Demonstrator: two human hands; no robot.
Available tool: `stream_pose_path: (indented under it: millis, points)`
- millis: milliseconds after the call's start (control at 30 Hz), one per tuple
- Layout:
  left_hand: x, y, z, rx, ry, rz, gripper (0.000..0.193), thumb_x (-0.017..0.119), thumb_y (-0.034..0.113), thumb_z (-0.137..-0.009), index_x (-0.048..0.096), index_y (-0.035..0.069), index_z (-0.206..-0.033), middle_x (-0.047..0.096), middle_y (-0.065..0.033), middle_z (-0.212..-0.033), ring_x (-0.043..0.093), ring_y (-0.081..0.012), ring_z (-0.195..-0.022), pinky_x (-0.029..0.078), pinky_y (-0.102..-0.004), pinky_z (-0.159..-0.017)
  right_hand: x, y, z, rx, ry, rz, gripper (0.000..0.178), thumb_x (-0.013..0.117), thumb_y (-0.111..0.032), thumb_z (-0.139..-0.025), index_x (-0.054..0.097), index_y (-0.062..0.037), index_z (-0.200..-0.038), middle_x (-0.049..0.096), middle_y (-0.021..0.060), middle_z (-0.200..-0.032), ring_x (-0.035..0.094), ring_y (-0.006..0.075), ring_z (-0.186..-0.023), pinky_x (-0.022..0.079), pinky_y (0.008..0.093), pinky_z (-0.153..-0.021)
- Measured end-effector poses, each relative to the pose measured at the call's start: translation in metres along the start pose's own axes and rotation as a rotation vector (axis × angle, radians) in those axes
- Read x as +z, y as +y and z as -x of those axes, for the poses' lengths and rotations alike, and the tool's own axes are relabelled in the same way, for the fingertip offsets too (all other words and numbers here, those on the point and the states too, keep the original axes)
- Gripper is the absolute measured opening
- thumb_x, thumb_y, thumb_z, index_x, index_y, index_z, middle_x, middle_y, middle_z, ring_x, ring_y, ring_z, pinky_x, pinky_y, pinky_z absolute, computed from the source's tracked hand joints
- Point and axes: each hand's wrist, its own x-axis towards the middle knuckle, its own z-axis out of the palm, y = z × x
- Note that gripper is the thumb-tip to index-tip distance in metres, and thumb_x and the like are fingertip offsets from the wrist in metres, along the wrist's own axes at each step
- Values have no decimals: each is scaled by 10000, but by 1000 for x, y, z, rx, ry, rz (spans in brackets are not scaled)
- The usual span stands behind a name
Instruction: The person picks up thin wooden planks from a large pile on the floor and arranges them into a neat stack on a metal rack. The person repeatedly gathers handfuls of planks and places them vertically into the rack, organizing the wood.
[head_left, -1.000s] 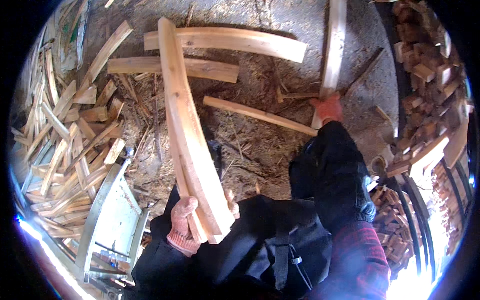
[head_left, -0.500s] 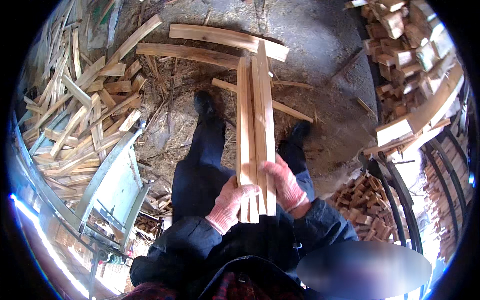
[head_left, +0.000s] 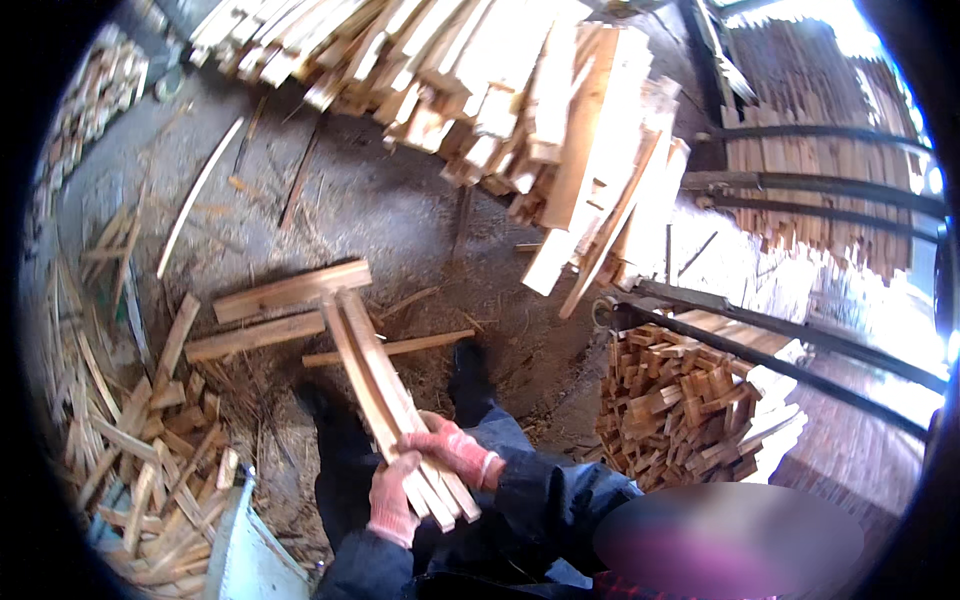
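Both my hands wear pink-red knit gloves and hold a small bundle of long, pale wooden strips (head_left: 386,372) in front of my legs. My left hand (head_left: 392,497) is closed round the bundle's near part from the left side. Lying across the strips from the right, my right hand (head_left: 458,450) grips them a little farther along. The strips' near ends stick out past my hands, and their far ends reach over the floor toward a loose board (head_left: 290,290).
A large stack of wooden lengths (head_left: 580,130) stands ahead. Metal bars (head_left: 780,345) and a pile of cut wood (head_left: 680,410) are at right. Scrap wood (head_left: 150,490) heaps at left beside a pale metal panel (head_left: 255,545). Another board (head_left: 255,336) lies on the littered floor.
My view has swung right, bringing the large stack and bars farther into view. The strips now slant up to the left instead of pointing straight ahead; both hands still hold them.
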Motion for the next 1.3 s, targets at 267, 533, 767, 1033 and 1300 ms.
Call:
stream_pose_path:
  millis: [267,533,767,1033,1300]
  points:
    - [116,5,94,621,-148,-563,721,690,-21,-639,396,11,-1297,544,-125,-1158,569,-231,-1051,471,-348,-932,-18,-53,110,-643,-216,-223,1100,862,-339,-683,195,3,-1489,375,130,-1445,354,226,-1340,286,363,-1110]
    - [300,-43,30,765,-561,-1017,589,746,123,-702,447,-3,-1193,577,-137,-1061,606,-228,-960,509,-352,-809,-154,-143,204,-910,345,-164,890,860,-174,-646,377,7,-1371,562,114,-1224,533,196,-1125,440,349,-982]
    - [447,-133,-56,704,-603,-1223,501,738,174,-698,537,-8,-1118,658,-179,-981,663,-273,-898,527,-362,-803,-319,-173,211,-1091,555,-335,694,850,-175,-688,497,50,-1242,644,125,-1062,613,189,-956,512,335,-870]
    - [464,-161,-160,1025,-509,-1547,858,788,261,-767,318,-36,-1419,459,-243,-1363,453,-344,-1278,372,-401,-1059,-531,-217,92,-753,800,5,1169,879,-432,-616,229,96,-1431,466,295,-1341,420,332,-1302,356,371,-1061]
    - [358,-49,-174,935,369,-1850,956,823,377,-692,299,53,-1423,420,-231,-1379,458,-387,-1240,401,-423,-1025,-505,-221,34,-460,1167,271,1097,855,-322,-660,199,20,-1471,358,267,-1438,376,372,-1328,331,417,-1102]
